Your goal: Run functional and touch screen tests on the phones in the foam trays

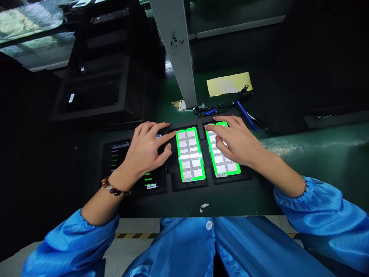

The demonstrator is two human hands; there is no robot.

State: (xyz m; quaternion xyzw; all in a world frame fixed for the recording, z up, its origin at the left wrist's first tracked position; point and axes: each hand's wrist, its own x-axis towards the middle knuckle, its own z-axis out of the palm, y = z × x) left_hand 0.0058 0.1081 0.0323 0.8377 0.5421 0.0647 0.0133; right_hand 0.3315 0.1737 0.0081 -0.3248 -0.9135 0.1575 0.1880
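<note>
Several smartphones lie in a row in black foam holders on the bench. My left hand (147, 148) is spread open over a dark-screened phone (150, 181), its index fingertip at the upper left corner of a lit phone (188, 154). That screen has a green border around a white and grey grid. Over the phone with the same pattern (227, 163) to its right, my right hand (232, 136) has its index finger stretched to the top left corner, the other fingers apart. At the far left, a phone with dark screen and green text (118, 156) is partly covered by my left hand.
Behind the phones stand a grey post (180, 57), a yellow paper (229, 84), a blue pen (246, 115) and a black cable (216, 106). Stacked black trays (95, 92) rise at the back left. The green bench's front edge (178, 213) is close to my lap.
</note>
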